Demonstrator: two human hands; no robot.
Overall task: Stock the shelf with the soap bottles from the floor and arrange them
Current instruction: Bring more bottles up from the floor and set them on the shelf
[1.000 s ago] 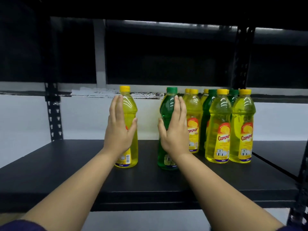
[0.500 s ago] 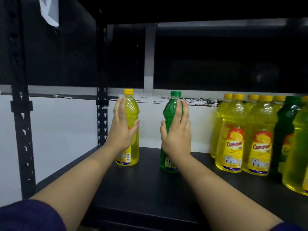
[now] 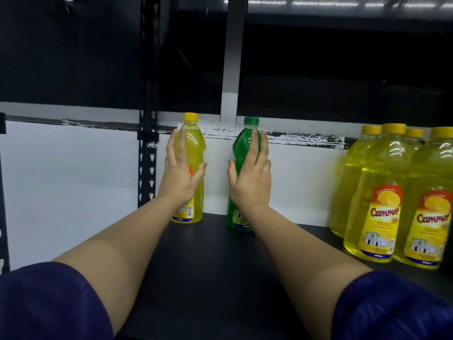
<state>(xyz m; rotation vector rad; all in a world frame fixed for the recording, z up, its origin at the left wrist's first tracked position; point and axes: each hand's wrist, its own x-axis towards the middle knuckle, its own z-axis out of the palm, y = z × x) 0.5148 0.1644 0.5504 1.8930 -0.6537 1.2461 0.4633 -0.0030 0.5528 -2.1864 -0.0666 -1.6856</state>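
Short dark navy sleeves (image 3: 49, 300) sit in both bottom corners of the frame, forearms bare below them, nothing on either wrist or on the fingers.

Two bottles (image 3: 193, 168) (image 3: 241, 173) upright side by side at shelf (image 3: 208, 266) rear; bottle cluster (image 3: 392, 204) well right, nearer front.

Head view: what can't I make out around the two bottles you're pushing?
- Green bottle label: hidden behind right hand.
- Yellow bottle front label: mostly behind left hand.
- Yellow bottle group: cut by right edge, count unknown.
- Floor stock: out of frame.
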